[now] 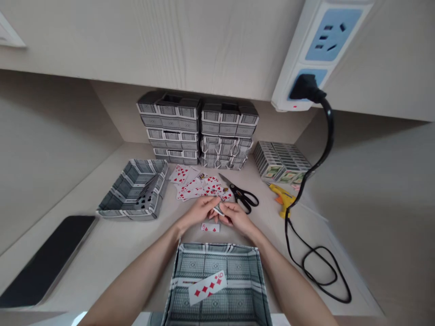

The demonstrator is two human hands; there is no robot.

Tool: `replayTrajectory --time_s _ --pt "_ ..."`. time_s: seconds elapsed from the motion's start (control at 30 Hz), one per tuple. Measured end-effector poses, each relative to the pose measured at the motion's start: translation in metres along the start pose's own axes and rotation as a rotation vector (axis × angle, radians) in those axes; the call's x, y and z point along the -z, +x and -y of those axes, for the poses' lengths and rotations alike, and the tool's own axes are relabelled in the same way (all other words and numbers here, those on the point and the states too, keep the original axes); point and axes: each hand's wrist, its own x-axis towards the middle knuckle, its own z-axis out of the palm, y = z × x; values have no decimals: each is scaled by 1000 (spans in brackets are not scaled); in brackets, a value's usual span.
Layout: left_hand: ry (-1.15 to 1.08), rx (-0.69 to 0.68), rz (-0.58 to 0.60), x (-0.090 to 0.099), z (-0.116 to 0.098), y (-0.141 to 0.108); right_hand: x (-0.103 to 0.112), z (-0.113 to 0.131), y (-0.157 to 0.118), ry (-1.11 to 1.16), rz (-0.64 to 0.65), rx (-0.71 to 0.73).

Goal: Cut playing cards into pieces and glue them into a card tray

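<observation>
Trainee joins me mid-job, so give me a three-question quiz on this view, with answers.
1. True or false: the yellow plastic glue gun lies right of the black-handled metal scissors.
2. What lies in the open gray patterned card box nearest the person? A) scissors B) white card strip with red diamonds C) glue gun
3. What do the left hand and right hand hold?

Key: 1 true; 2 B; 3 small gray-and-white card piece.

Between our left hand (203, 209) and right hand (237, 215) we hold a card (218, 208), above a cut card (210, 227) on the table (102, 258). Nearest us is an open box (220, 260) with a card strip (207, 288) inside. Beyond our hands lie loose cards (190, 183), with scissors (240, 194) just to their right. A yellow glue gun (283, 199) lies farther right, near the black cord (328, 149).
</observation>
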Motion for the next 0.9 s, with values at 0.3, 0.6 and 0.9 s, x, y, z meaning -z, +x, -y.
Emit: replayTrajectory --time_s 0.3,0.6,0.9 --pt "150 -46 -33 -4 1 -4 5 2 0 -167 47 97" --pt "97 6 -59 -8 -2 -4 6 6 -4 -309 37 89" --pt "206 -48 -250 0 3 -3 5 -5 -1 -693 -331 190"
